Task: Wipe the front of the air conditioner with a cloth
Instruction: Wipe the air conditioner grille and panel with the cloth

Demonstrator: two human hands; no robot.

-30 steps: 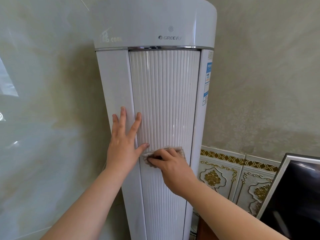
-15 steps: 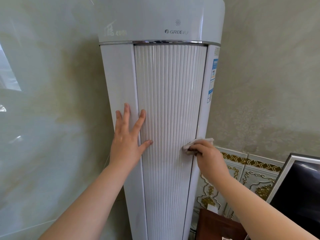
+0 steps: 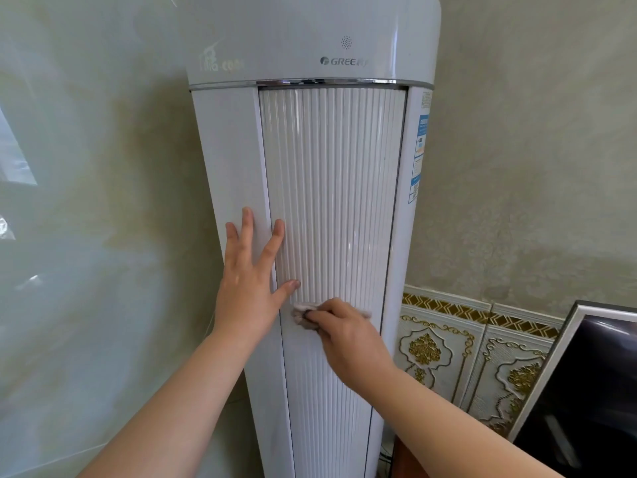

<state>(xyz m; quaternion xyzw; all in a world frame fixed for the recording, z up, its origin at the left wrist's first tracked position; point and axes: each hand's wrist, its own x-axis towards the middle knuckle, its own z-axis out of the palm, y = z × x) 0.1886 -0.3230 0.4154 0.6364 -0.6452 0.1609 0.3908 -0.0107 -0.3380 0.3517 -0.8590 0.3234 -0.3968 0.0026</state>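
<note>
A tall white floor-standing air conditioner point(image 3: 331, 188) fills the middle of the view, with a ribbed vertical panel on its front. My left hand point(image 3: 250, 281) lies flat and spread against its left side strip, thumb resting on the ribs. Just below that thumb, my right hand point(image 3: 348, 334) presses a small, soiled whitish cloth point(image 3: 303, 313) against the ribbed panel near its left edge. Most of the cloth is hidden under my fingers.
A glossy pale wall point(image 3: 86, 236) stands to the left of the unit. To the right are a textured wall, gold-patterned tiles point(image 3: 458, 350) and a dark screen with a silver frame point(image 3: 593, 384) at the lower right. A brown piece of furniture shows by the unit's base.
My right hand has swept the cloth from the panel's right edge back across the ribs to the left, ending under my left thumb. My left hand has stayed in place.
</note>
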